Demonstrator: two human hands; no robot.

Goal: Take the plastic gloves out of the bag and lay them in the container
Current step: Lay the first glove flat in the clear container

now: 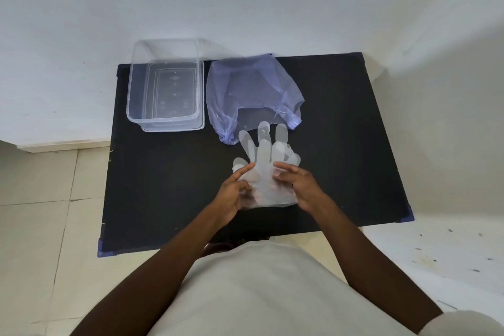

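Clear plastic gloves (266, 161) lie stacked on the black table (163, 185), fingers pointing away from me and their tips reaching the mouth of the bag. My left hand (234, 194) grips their left cuff side, thumb and fingers pinched on the film. My right hand (300, 183) holds the right side, fingertips pressed on the palm area. A thin blue plastic bag (251, 90) lies crumpled behind the gloves, its opening facing me. A clear rectangular container (133, 106) stands at the table's back left with nothing visible inside.
The container sits on what looks like its clear lid (174, 128). A white wall rises right behind the table. Pale floor tiles surround the table on both sides. My light-coloured shirt fills the bottom of the view.
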